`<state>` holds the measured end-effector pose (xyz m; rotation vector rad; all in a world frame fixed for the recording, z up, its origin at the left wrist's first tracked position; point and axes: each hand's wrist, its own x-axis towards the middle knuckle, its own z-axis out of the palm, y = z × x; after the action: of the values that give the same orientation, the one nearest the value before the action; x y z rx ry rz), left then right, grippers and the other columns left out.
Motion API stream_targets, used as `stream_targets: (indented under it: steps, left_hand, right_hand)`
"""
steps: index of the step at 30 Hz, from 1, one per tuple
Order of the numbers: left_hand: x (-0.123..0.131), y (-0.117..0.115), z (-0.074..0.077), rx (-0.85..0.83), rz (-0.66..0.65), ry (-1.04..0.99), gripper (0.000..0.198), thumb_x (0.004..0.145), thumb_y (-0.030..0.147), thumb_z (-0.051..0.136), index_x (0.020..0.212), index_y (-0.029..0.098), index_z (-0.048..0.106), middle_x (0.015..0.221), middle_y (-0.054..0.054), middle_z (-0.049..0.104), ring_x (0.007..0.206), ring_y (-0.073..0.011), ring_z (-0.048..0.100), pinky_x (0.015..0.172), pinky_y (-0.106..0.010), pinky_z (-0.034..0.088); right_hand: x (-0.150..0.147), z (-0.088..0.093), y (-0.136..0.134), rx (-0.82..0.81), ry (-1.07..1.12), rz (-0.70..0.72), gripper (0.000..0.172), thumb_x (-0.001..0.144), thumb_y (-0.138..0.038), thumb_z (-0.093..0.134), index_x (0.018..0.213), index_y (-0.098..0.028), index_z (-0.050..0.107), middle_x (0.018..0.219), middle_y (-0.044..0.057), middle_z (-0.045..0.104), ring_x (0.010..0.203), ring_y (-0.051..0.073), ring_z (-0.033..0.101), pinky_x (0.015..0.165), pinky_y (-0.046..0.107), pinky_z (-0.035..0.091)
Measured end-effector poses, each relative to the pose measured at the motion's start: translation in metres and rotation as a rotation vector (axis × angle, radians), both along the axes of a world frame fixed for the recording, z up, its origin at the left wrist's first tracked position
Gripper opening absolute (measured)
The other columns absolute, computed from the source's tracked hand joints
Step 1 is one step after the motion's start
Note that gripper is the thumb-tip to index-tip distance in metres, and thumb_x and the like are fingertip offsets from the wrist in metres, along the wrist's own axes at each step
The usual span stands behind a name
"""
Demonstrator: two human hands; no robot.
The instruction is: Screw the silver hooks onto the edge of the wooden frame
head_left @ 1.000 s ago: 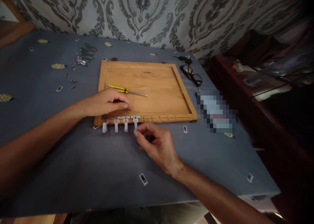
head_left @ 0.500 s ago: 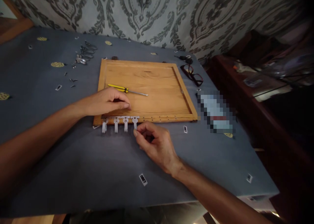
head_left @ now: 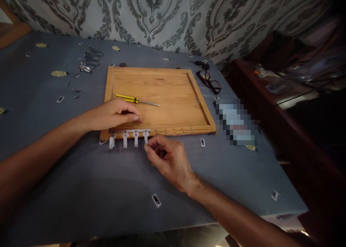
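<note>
We counted one screwdriver (head_left: 137, 100), one panel (head_left: 164, 90), four hinges (head_left: 136, 139) along edge, silvery, T-shaped. Right hand (head_left: 171, 159) pinched rightmost hinge (head_left: 146, 134); fingers of left hand (head_left: 115, 113) curled, hold we could not tell.

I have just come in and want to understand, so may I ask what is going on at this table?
A person's right hand pinches the lower end of a metal bracket at the near edge of a wooden panel. Three similar brackets are lined up to its left. The left hand is over the panel; whether it holds anything is unclear. A yellow-handled screwdriver lies on the panel, and loose screws lie farther left.
</note>
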<state>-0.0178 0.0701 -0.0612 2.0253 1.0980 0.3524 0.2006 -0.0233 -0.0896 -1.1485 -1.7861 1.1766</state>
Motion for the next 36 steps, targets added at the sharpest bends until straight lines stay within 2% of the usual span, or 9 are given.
stream_targets:
  steps: [9,17,36]
  left_hand:
    - [0.0012,-0.0017,0.0017,0.012,-0.045,0.003,0.033,0.090,0.044,0.052,0.094,0.019,0.074,0.096,-0.003,0.075,0.087,-0.0153,0.067,0.077,-0.026,0.049]
    - [0.0036,-0.0030,0.0054,0.082,-0.135,0.025,0.030,0.093,0.039,0.052,0.093,0.020,0.075,0.097,-0.004,0.072,0.086,-0.0133,0.066,0.076,-0.024,0.049]
    - [0.0048,-0.0056,0.0061,0.137,-0.189,0.071,0.025,0.094,0.035,0.055,0.097,0.024,0.077,0.098,0.000,0.068,0.085,-0.0091,0.064,0.073,-0.020,0.046]
  right_hand:
    - [0.0019,0.0004,0.0014,-0.037,0.015,0.002,0.016,0.088,-0.026,0.056,0.073,-0.021,0.055,0.057,-0.007,0.050,0.050,0.007,0.047,0.048,0.021,0.037]
    - [0.0025,0.0008,0.0014,-0.081,0.030,-0.015,0.016,0.089,-0.028,0.056,0.075,-0.021,0.056,0.057,-0.006,0.051,0.051,0.008,0.048,0.049,0.022,0.038]
    - [0.0038,0.0011,0.0021,-0.059,0.017,0.008,0.016,0.090,-0.026,0.057,0.075,-0.021,0.056,0.057,-0.006,0.052,0.051,0.008,0.048,0.050,0.022,0.038]
